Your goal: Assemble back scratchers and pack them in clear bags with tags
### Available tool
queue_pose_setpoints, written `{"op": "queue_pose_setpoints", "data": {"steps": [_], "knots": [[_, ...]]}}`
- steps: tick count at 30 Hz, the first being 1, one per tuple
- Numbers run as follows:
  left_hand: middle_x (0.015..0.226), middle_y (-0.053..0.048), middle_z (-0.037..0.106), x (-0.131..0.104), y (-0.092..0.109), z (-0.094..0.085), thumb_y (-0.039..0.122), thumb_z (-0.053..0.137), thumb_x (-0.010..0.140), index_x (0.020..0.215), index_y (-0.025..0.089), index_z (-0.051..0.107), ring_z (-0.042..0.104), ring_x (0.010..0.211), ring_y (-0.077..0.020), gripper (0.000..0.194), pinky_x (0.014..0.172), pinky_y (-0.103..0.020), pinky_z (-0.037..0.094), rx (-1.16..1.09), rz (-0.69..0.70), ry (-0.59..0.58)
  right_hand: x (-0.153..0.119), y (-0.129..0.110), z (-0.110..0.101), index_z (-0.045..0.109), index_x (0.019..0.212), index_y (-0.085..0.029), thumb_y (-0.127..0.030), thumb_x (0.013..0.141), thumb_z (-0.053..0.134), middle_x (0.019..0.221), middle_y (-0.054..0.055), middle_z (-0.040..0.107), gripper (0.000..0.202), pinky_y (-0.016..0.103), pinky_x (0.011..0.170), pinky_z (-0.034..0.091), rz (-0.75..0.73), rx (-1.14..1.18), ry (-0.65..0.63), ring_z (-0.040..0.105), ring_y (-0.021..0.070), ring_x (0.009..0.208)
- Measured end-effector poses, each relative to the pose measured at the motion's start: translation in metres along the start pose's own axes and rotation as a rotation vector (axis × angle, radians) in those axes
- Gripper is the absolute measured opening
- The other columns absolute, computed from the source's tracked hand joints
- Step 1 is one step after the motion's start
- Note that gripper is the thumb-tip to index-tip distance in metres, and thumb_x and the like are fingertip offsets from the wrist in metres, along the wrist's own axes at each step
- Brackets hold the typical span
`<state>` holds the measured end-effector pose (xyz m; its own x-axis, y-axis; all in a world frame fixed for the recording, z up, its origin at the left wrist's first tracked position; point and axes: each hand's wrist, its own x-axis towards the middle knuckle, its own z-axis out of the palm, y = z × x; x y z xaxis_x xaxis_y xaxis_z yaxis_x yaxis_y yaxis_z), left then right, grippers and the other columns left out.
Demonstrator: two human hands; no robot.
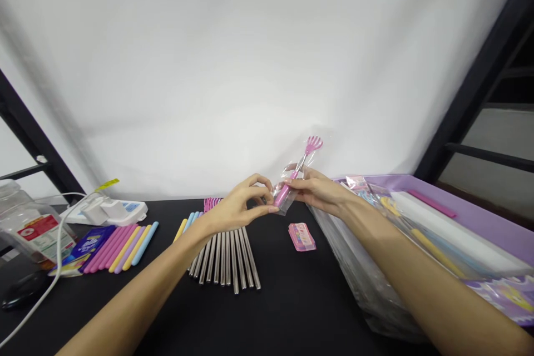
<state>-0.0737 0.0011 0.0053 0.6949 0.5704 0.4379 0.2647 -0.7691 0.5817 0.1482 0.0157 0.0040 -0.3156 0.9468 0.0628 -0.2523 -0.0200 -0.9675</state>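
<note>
A pink back scratcher (314, 144) with a hand-shaped head and metal shaft sits inside a clear plastic bag (301, 162), tilted with its head up and to the right. My right hand (320, 190) is closed around its pink handle through the bag. At the lower end of the bag, my left hand (242, 200) pinches with thumb and fingers. Beneath my left hand lies a row of metal rods (225, 258), partly hidden by my forearm, with pink heads behind it. A small stack of pink printed cards (302, 237) rests below my right hand.
At right stands a purple bin (392, 180) with bagged items, clear bags (354, 267) beside it. Several coloured handles (132, 246) lie at left, near a purple wrapper (92, 242), a power strip (133, 212), a clear jar (25, 217) and a white cable (59, 250).
</note>
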Motion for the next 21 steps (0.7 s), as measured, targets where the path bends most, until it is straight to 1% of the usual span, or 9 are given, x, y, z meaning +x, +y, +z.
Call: {"op": "queue_pose_setpoints", "data": {"steps": [3, 6, 8, 10, 13, 17, 18, 19, 21], "knots": [[0.109, -0.006, 0.049, 0.001, -0.003, 0.011, 0.035, 0.064, 0.086, 0.081, 0.018, 0.062, 0.055, 0.099, -0.0165, 0.018, 0.092, -0.034, 0.047, -0.016, 0.011, 0.096, -0.002, 0.000, 0.002, 0.056, 0.101, -0.022, -0.018, 0.070, 0.078, 0.084, 0.000, 0.068, 0.038, 0.031, 0.079, 0.055, 0.021, -0.072, -0.053, 0.067, 0.0159, 0.082], [0.094, -0.002, 0.049, 0.003, -0.008, 0.020, 0.036, 0.072, 0.078, 0.079, 0.018, 0.055, 0.054, 0.084, -0.0138, 0.025, 0.077, -0.030, 0.050, -0.086, -0.024, 0.178, -0.004, 0.002, 0.007, 0.056, 0.101, -0.022, -0.020, 0.070, 0.079, 0.083, -0.001, 0.066, 0.039, 0.029, 0.072, 0.056, 0.039, -0.176, -0.131, 0.066, 0.0157, 0.080], [0.084, 0.002, 0.047, 0.003, -0.011, 0.024, 0.035, 0.075, 0.074, 0.082, 0.019, 0.048, 0.052, 0.072, -0.0109, 0.032, 0.065, -0.026, 0.049, -0.188, -0.095, 0.166, -0.006, 0.002, 0.010, 0.056, 0.104, -0.022, -0.020, 0.069, 0.079, 0.083, -0.001, 0.066, 0.043, 0.029, 0.071, 0.057, 0.052, -0.220, -0.182, 0.065, 0.0160, 0.079], [0.078, 0.004, 0.048, 0.001, -0.012, 0.022, 0.036, 0.073, 0.076, 0.086, 0.020, 0.042, 0.053, 0.065, -0.0093, 0.036, 0.059, -0.024, 0.047, -0.299, -0.185, 0.122, -0.006, 0.001, 0.012, 0.056, 0.108, -0.022, -0.020, 0.068, 0.080, 0.083, -0.001, 0.065, 0.046, 0.030, 0.073, 0.057, 0.062, -0.229, -0.182, 0.066, 0.0162, 0.079], [0.078, 0.004, 0.054, -0.003, -0.010, 0.013, 0.035, 0.070, 0.079, 0.097, 0.023, 0.036, 0.059, 0.063, -0.0102, 0.040, 0.061, -0.027, 0.049, -0.446, -0.266, 0.008, -0.005, 0.000, 0.011, 0.055, 0.112, -0.021, -0.022, 0.071, 0.079, 0.084, 0.001, 0.065, 0.047, 0.030, 0.074, 0.057, 0.078, -0.256, -0.109, 0.067, 0.0171, 0.080], [0.105, -0.003, 0.057, -0.007, -0.004, -0.001, 0.024, 0.088, 0.053, 0.116, 0.028, 0.037, 0.067, 0.077, -0.0162, 0.082, 0.072, -0.033, 0.053, -0.474, -0.259, -0.277, -0.001, 0.001, 0.004, 0.055, 0.113, -0.020, -0.020, 0.075, 0.075, 0.084, 0.002, 0.066, 0.042, 0.027, 0.071, 0.056, 0.092, -0.247, -0.014, 0.067, 0.0157, 0.078], [0.107, -0.004, 0.057, -0.007, -0.003, -0.003, 0.023, 0.089, 0.052, 0.117, 0.028, 0.040, 0.067, 0.080, -0.0170, 0.081, 0.074, -0.033, 0.053, -0.435, -0.248, -0.305, 0.000, 0.001, 0.002, 0.055, 0.113, -0.020, -0.019, 0.077, 0.073, 0.083, 0.002, 0.065, 0.041, 0.028, 0.072, 0.057, 0.097, -0.226, 0.000, 0.066, 0.0154, 0.077], [0.104, -0.004, 0.058, -0.007, -0.002, -0.003, 0.025, 0.088, 0.055, 0.114, 0.026, 0.046, 0.067, 0.081, -0.0172, 0.073, 0.075, -0.033, 0.053, -0.392, -0.231, -0.311, 0.001, 0.002, 0.001, 0.054, 0.114, -0.020, -0.018, 0.078, 0.072, 0.081, 0.002, 0.065, 0.040, 0.029, 0.073, 0.057, 0.100, -0.206, 0.011, 0.066, 0.0151, 0.076], [0.094, -0.003, 0.060, -0.004, -0.003, -0.002, 0.030, 0.082, 0.066, 0.098, 0.019, 0.056, 0.066, 0.079, -0.0165, 0.042, 0.074, -0.031, 0.052, -0.314, -0.177, -0.291, 0.002, 0.002, -0.001, 0.053, 0.114, -0.019, -0.017, 0.079, 0.070, 0.078, 0.001, 0.064, 0.039, 0.030, 0.075, 0.057, 0.100, -0.177, 0.015, 0.065, 0.0143, 0.075]]}}
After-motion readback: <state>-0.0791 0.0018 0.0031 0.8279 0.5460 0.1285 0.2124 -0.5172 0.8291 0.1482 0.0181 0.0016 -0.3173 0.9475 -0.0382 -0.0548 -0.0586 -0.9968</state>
